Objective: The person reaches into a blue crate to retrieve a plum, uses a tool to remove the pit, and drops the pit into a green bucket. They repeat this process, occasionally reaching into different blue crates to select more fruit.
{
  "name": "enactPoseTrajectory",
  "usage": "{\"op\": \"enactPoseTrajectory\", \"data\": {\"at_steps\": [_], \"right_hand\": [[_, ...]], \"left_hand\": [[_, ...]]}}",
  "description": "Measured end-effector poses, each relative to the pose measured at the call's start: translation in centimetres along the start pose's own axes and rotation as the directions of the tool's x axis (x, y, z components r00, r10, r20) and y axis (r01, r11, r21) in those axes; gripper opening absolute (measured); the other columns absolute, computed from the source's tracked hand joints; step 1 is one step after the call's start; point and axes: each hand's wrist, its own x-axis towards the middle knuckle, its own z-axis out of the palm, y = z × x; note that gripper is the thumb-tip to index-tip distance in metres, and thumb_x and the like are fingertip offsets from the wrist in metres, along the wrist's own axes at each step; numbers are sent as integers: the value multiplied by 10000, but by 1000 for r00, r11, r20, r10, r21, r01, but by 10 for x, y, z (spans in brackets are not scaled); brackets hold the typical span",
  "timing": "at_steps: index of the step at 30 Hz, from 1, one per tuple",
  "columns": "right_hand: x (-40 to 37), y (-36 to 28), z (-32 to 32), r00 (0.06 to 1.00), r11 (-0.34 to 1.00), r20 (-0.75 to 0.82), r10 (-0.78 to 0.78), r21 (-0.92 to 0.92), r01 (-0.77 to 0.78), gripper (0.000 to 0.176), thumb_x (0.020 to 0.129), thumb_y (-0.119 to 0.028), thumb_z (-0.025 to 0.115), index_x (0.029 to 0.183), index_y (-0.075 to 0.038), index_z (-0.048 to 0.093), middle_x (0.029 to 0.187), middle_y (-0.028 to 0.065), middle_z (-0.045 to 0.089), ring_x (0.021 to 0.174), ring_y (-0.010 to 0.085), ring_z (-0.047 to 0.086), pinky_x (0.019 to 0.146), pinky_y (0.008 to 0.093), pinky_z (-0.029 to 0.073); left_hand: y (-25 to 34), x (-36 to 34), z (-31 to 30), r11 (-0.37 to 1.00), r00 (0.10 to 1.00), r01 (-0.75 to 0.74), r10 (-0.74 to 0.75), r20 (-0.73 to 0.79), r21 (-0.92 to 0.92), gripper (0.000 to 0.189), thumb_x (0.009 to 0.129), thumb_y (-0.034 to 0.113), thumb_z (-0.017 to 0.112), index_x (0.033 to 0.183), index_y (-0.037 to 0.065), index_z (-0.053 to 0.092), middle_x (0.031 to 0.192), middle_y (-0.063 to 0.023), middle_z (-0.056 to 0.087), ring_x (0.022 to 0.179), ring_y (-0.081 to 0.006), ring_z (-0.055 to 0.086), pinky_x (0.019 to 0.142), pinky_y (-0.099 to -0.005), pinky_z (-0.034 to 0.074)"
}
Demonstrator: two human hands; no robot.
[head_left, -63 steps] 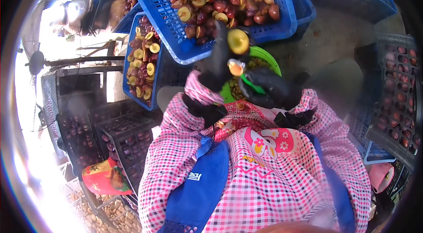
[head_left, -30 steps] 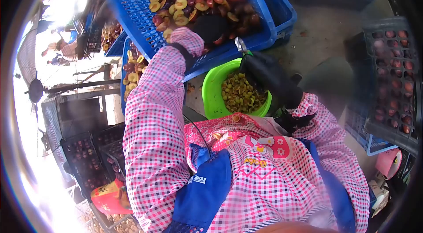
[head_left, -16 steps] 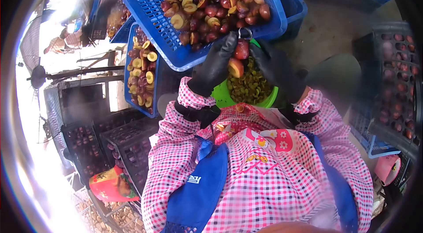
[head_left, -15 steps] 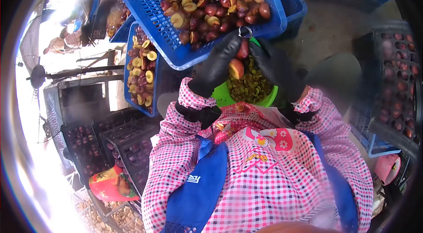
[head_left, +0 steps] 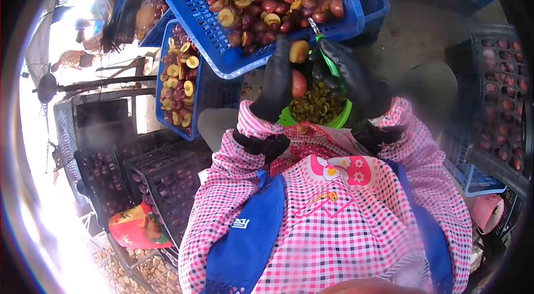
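My left hand (head_left: pixel 273 80), in a black glove, is closed on plum pieces. One cut plum (head_left: pixel 299 51) shows a yellow face near its fingertips, and a reddish plum (head_left: pixel 299 84) sits lower by the palm. Black-gloved too, my right hand (head_left: pixel 349 69) grips a green-handled pitting tool (head_left: pixel 329 59) whose metal tip points up and left toward the basket. Below both hands stands a bright green bucket (head_left: pixel 347 113) with many small greenish-brown pieces in it. Just beyond the hands, a blue basket (head_left: pixel 194 33) holds halved and whole-looking red plums.
Left of me is another blue crate (head_left: pixel 161 110) of cut plums. Black crates (head_left: pixel 161 183) with dark fruit stand further left, near a red bag (head_left: pixel 139 227). On the right are a black crate (head_left: pixel 500 105) of plums and a pink container (head_left: pixel 489 213).
My hands have moved apart. The pitting tool has swung clear of the plum, its green handle now showing. My left hand has shifted slightly, with the plum pieces still in it.
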Motion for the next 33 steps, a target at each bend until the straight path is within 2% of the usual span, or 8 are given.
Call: {"op": "enactPoseTrajectory", "data": {"at_steps": [2,3,5,9,12,24,29,33], "right_hand": [[4,7,-1,976,871,-30,-216,-457,179,332,971,-358,509,934,-46,617,661,33,595,513,121,540,486,287,408],[7,13,-3,976,871,-26,-216,-457,181,332,971,-358,509,934,-46,617,661,33,595,513,121,540,486,287,408],[9,29,-9,768,355,198,-609,-798,487,328,931,-359,565,943,-37,630,708,126,644,563,274,608,527,383,451],[7,31,-8,822,338,139,-551,-864,373,320,898,-353,603,979,-46,642,762,184,646,660,380,620,588,451,470],[4,27,-3,856,318,111,-505,-898,304,315,898,-357,605,1005,-65,651,756,170,653,677,383,622,590,447,474],[0,32,9,843,491,161,-514,-750,443,310,924,-321,574,936,-15,619,822,149,642,686,325,617,639,404,467],[-14,7,17,967,941,139,214,-295,-166,413,987,-402,451,818,-44,571,582,10,491,428,87,445,415,241,313],[-14,24,14,807,838,493,326,244,-488,439,992,-437,416,789,-69,541,505,2,430,341,71,336,345,216,237]], "left_hand": [[-15,8,-19,644,915,351,-82,394,-680,611,990,537,343,1169,1,577,1055,-81,632,977,-161,578,918,-295,434],[-10,6,-18,645,917,348,-81,391,-681,611,990,537,343,1169,1,577,1055,-81,632,977,-161,578,918,-295,434],[0,-1,-11,869,980,196,-159,120,-454,659,976,581,320,1106,-2,599,1012,-71,636,944,-147,581,893,-292,444],[-15,5,-9,895,960,265,-280,11,-360,651,981,569,311,1058,-4,610,987,-57,635,925,-137,578,878,-289,447],[-16,1,-7,929,997,67,-71,1,-363,622,988,544,309,1065,1,603,973,-48,632,895,-125,578,838,-277,455],[-30,4,-9,876,996,90,-84,34,-474,614,984,547,316,1031,5,601,877,-40,634,809,-117,589,771,-269,475],[-23,5,-18,990,991,-83,93,94,-111,634,975,573,299,1045,20,601,913,-47,640,832,-123,593,768,-286,482],[-22,5,-15,971,969,-235,238,73,-44,645,969,585,292,1077,22,588,924,-44,636,838,-123,595,765,-288,484]]}}
